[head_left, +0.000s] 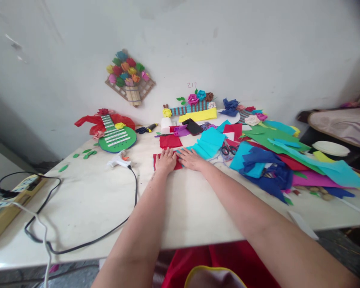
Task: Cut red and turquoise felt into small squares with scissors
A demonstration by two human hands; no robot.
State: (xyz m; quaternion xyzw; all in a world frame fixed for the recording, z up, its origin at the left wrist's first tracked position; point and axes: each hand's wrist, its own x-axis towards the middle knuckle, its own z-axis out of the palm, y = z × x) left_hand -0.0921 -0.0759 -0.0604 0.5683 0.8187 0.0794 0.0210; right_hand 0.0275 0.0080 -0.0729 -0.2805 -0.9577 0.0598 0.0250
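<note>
My left hand [167,160] lies flat, fingers stretched forward, on a piece of red crepe paper [156,162]. Beside it my right hand [191,159] is also flat and spread, its fingertips at the red paper's right side and the edge of a cyan paper sheet [211,143]. Neither hand grips anything. Just beyond them is a second red paper piece [170,141]. To the right of the cyan sheet rest scissors [229,149] with dark handles. A white hot glue gun [120,161] with a black cord sits left of my hands.
A green guitar-shaped craft [117,139] stands at the back left, near pliers [147,129]. A power strip [15,204] and looping cords occupy the left edge. Coloured paper [276,138] and crumpled blue paper [268,166] pile up at right. A black phone [194,127] lies behind.
</note>
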